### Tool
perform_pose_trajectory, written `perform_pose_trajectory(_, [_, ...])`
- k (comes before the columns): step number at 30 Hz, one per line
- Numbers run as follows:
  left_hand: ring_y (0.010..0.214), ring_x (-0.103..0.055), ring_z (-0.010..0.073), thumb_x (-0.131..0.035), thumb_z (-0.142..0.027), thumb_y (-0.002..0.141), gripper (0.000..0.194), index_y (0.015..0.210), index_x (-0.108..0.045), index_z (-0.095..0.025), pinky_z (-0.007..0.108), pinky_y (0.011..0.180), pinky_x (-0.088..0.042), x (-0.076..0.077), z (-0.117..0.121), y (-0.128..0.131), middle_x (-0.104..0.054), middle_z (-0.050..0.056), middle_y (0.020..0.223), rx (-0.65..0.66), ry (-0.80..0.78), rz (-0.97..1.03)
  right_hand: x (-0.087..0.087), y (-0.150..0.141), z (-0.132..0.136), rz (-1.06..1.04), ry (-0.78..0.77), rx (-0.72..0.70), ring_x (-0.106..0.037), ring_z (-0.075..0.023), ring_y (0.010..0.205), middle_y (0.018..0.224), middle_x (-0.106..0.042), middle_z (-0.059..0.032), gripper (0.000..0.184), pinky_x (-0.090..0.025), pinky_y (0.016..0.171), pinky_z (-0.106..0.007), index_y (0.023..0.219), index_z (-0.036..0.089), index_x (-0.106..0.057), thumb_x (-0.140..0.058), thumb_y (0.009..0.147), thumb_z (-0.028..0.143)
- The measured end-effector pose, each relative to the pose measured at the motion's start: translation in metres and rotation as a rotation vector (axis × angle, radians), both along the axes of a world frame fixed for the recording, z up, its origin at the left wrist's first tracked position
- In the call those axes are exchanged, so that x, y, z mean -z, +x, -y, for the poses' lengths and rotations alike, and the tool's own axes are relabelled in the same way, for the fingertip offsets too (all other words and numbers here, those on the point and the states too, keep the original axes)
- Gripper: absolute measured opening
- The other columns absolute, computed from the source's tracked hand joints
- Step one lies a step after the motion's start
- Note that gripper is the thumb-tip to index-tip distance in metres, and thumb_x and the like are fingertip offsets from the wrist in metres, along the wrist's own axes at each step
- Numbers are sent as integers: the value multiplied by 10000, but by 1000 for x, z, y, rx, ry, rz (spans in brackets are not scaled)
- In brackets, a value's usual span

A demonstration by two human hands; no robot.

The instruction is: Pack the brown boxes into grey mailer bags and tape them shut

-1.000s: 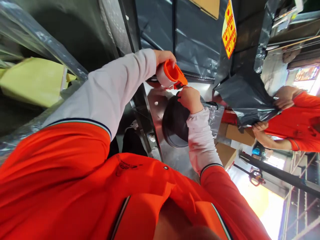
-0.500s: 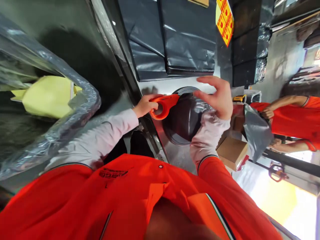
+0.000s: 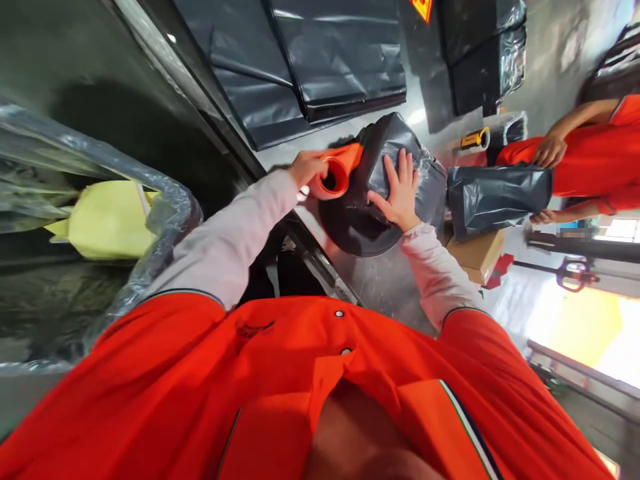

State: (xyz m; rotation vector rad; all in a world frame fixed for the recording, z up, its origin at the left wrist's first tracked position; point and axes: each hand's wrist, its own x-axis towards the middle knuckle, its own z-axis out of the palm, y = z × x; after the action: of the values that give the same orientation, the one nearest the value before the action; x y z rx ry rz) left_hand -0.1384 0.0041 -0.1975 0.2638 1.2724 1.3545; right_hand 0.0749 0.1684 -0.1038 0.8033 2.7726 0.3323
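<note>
1 orange tape dispenser (image 3: 349, 160), 1 black disc (image 3: 345, 232), 1 co-worker (image 3: 587, 160) show.

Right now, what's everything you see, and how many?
tape dispenser: 1, orange, centre
wrapped package: 1, black, beside tape dispenser
round disc: 1, black, under wrapped package
metal tabletop: 1, grey, middle
flat packages: 2+, black, top middle
stacked packages: 2+, black, top right
sticker: 1, red and yellow, top
co-worker: 1, in orange, right
co-worker's package: 1, black, right
small roll: 1, yellow and black, near co-worker
cardboard box: 1+, brown, right
bundle: 1, yellow, left
plastic sheeting: count unclear, clear, left
own shirt: 1, orange, bottom
left hand: 1, pale sleeve, gripping dispenser
right hand: 1, pale sleeve, spread on wrapped package
</note>
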Motion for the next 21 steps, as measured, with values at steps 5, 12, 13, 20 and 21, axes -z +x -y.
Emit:
perform_pose_trajectory(5, [608, -580, 149, -576, -74, 595, 855, 1438, -714, -75, 277, 613, -492, 24, 69, 50, -701, 8, 756, 74, 2, 86, 14, -5, -15, -67, -29, 101, -87, -461, 1717, 1860, -87, -193, 941, -177, 1273, -816, 1795, 239, -203, -336, 1048, 796])
perform_pose_trajectory(12, [558, -569, 127, -551, -28, 718, 671, 1351, -772, -60, 207, 562, -460, 25, 26, 60, -701, -17, 729, 245, 130, -141, 13, -4, -19, -157, -131, 142, -48, -459, 1724, 1865, -95, -159, 957, -105, 1291, -827, 1784, 246, -251, -332, 1032, 831])
perform_pose_trajectory(13, [526, -542, 129, -550, -57, 751, 562, 1248, -813, -48, 202, 538, -451, 17, 20, 71, -676, -22, 683, 328, 152, -196, 13, -7, -18, -164, -140, 149, -43, -453, 1726, 1864, -102, -158, 953, -97, 1295, -823, 1780, 244, -265, -336, 1032, 830])
perform_pose_trajectory(20, [848, -720, 238, -694, -79, 539, 479, 987, -831, -178, 273, 768, -554, -36, 32, 160, -792, 50, 850, 809, 405, 23, 16, -4, -34, -630, -506, 304, -280, -349, 1693, 1739, -437, -127, 789, -239, 1342, -705, 1628, 275, -520, -317, 1060, 784])
perform_pose_trajectory(21, [941, -733, 266, -686, -109, 532, 585, 1100, -808, -180, 311, 808, -577, -35, 37, 143, -816, 75, 999, 768, 436, 176, 12, 9, -41, -768, -593, 322, -430, -309, 1623, 1659, -535, -127, 756, -346, 1326, -638, 1597, 272, -540, -238, 1088, 742])
